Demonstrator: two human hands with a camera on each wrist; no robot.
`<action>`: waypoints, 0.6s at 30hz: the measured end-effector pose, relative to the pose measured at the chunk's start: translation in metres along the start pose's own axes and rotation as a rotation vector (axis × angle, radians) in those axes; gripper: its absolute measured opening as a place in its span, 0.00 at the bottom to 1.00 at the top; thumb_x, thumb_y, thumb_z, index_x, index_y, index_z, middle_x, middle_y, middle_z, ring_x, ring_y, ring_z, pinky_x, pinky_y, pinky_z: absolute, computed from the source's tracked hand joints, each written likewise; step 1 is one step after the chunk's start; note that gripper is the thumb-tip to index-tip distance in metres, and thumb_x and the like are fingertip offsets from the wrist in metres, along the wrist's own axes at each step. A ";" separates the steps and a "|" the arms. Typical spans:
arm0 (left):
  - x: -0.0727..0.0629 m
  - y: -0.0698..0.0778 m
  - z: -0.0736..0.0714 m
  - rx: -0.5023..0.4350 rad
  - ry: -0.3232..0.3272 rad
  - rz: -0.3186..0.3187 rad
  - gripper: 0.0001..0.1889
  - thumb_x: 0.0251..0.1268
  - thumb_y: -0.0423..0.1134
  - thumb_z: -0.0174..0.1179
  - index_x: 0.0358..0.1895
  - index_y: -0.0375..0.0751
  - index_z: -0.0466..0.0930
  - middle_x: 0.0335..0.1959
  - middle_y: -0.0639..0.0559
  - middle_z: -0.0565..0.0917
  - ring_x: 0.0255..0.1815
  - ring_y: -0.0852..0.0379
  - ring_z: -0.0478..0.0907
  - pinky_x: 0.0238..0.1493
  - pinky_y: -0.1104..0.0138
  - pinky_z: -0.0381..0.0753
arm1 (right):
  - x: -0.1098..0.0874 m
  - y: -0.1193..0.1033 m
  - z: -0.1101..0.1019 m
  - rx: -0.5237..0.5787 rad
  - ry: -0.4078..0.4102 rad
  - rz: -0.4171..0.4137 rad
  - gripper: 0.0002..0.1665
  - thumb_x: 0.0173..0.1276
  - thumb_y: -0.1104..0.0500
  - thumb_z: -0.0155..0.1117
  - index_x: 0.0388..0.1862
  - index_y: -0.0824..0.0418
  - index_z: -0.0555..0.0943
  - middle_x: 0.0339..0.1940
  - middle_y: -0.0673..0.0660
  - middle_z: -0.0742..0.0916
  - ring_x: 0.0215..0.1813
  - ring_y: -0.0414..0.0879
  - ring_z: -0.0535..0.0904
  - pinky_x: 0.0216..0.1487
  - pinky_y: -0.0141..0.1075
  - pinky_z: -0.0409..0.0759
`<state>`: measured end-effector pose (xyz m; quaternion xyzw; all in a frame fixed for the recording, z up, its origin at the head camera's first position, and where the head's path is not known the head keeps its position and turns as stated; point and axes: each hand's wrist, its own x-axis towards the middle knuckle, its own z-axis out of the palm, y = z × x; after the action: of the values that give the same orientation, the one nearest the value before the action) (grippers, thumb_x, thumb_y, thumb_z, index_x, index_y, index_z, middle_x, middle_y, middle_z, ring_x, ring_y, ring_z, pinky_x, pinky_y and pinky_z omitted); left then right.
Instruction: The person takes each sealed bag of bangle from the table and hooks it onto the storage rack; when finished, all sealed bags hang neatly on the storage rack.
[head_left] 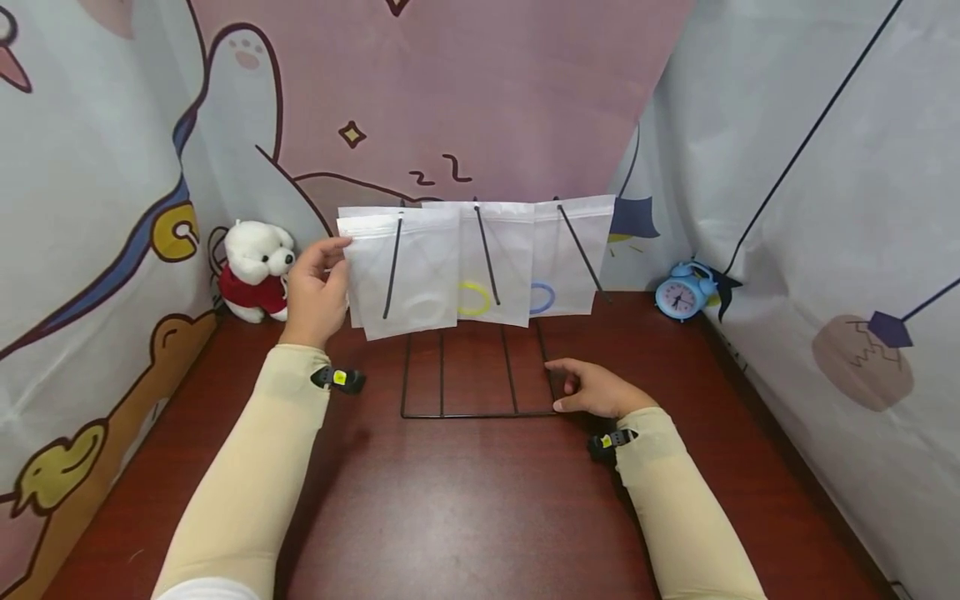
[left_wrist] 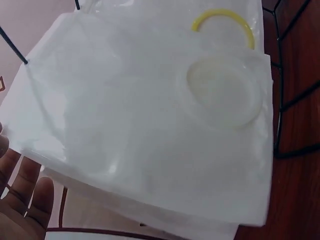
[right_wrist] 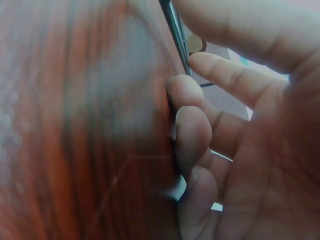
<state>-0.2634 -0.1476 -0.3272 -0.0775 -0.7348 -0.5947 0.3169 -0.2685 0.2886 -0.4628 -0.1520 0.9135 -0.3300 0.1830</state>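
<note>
At the upper left edge of the front white zip bag (head_left: 408, 271), my left hand (head_left: 318, 287) pinches the film, thumb in front and fingers behind. A black prong (head_left: 392, 267) passes through the top of this bag, and another bag lies behind it. In the left wrist view a pale ring (left_wrist: 225, 92) shows through the front bag. The middle bag (head_left: 506, 250) has a yellow ring (head_left: 474, 298) and the right bag (head_left: 588, 250) a blue ring (head_left: 552, 297). My right hand (head_left: 600, 390) touches the right side of the black wire rack (head_left: 480, 416), fingers loosely bent.
A white plush dog (head_left: 258, 250) in red sits at the back left. A blue alarm clock (head_left: 682, 292) stands at the back right. Printed cloth (head_left: 487, 92) hangs around the brown table (head_left: 465, 508).
</note>
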 end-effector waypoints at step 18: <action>-0.008 -0.029 -0.023 0.005 0.029 -0.046 0.17 0.74 0.21 0.50 0.60 0.23 0.80 0.58 0.28 0.83 0.51 0.60 0.78 0.51 0.74 0.73 | -0.001 0.010 0.001 0.044 0.003 0.009 0.44 0.67 0.54 0.78 0.79 0.57 0.71 0.40 0.56 0.81 0.40 0.49 0.76 0.41 0.40 0.76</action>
<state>-0.2627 -0.1744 -0.3534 -0.0511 -0.7332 -0.6011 0.3140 -0.2682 0.2955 -0.4699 -0.1433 0.9070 -0.3494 0.1864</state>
